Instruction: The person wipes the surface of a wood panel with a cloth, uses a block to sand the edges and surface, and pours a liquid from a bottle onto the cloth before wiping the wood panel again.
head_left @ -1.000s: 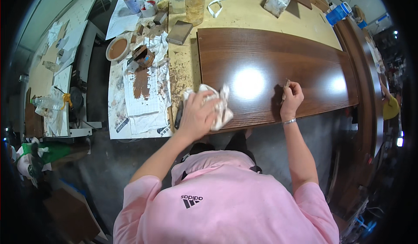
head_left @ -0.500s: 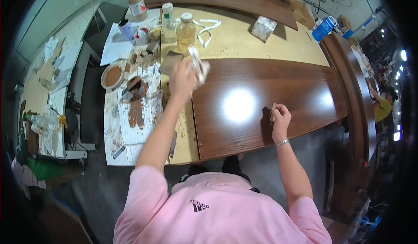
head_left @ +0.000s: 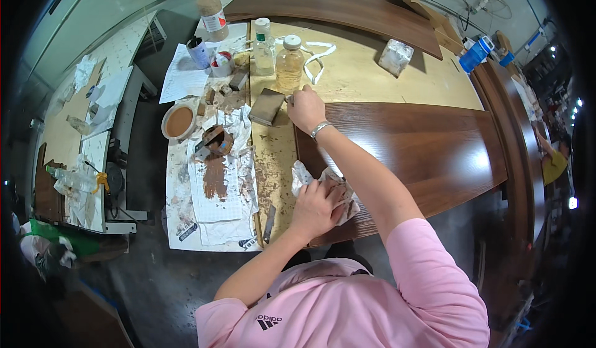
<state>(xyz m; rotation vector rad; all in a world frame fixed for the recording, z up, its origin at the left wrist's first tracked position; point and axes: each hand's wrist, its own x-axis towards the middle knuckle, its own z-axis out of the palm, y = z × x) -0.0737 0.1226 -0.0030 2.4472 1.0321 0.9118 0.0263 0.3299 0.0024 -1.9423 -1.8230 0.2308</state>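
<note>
A crumpled white rag [head_left: 345,206], stained in places, lies on the left end of a dark brown wood-grain panel [head_left: 422,143]. My left hand [head_left: 318,210] presses on the rag, its fingers bent over it. Crossing over from the right, my right hand [head_left: 307,109] is closed at the panel's far left corner. A little of something greyish shows at its fingertips, too small to name. Close to that hand are a brownish-grey sanding block [head_left: 267,106] and a capped bottle of yellowish liquid [head_left: 289,64].
Left on the table stand a bowl of brown paste [head_left: 179,122], a small brown-smeared pot [head_left: 218,140] and stained paper [head_left: 217,208]. A scraper blade [head_left: 269,224] lies near the front edge. Farther back are a clear bottle [head_left: 263,50], a wrapped white block [head_left: 396,58] and another brown panel [head_left: 335,6].
My left hand has come down with the rag from above the sanding block to the panel's near left part. My right hand has moved left and away from me, across the panel.
</note>
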